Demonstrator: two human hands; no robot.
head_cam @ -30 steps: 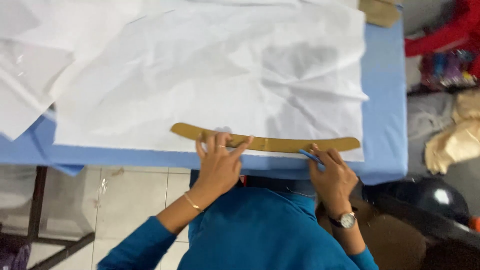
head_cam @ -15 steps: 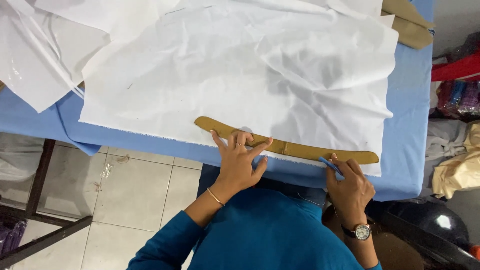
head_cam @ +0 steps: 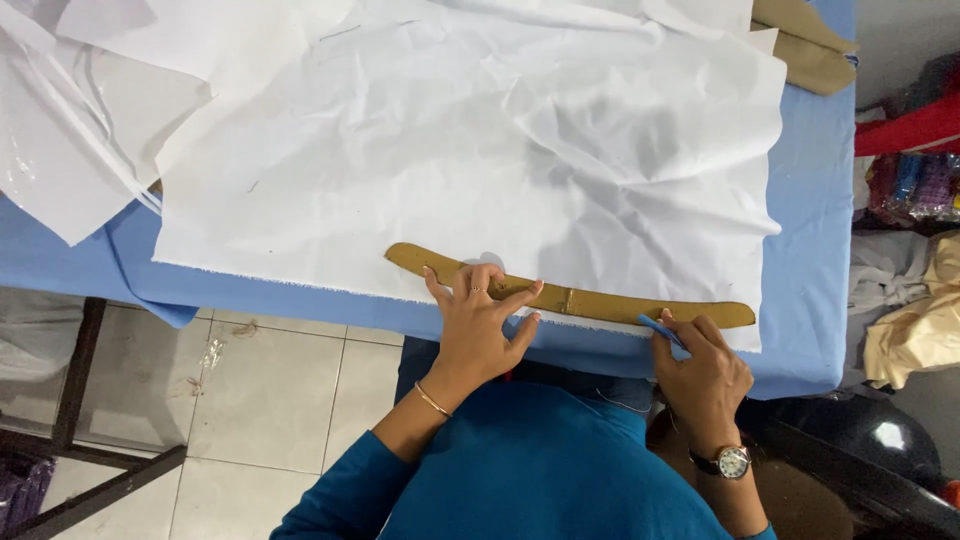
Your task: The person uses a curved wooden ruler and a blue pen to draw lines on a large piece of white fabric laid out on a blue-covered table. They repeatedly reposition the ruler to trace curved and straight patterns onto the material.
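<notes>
A long curved tan ruler [head_cam: 610, 303] lies along the near edge of a wrinkled white fabric [head_cam: 500, 140] spread on a blue-covered table [head_cam: 810, 290]. My left hand [head_cam: 478, 325] presses flat on the ruler's left half, fingers spread. Near the ruler's right end, my right hand [head_cam: 700, 365] pinches a small blue piece of chalk [head_cam: 662, 330], its tip at the ruler's lower edge. A wristwatch is on my right wrist and a thin bangle on my left.
More white sheets [head_cam: 70, 130] overlap at the table's left end. Tan pattern pieces [head_cam: 805, 45] lie at the far right corner. Piles of cloth [head_cam: 915, 300] sit right of the table. A tiled floor [head_cam: 260, 400] and metal frame [head_cam: 80, 400] show below left.
The view has shifted, so the table and ruler sit further right and lower in frame. Both hands keep their places on the ruler; the right hand stays near its right end.
</notes>
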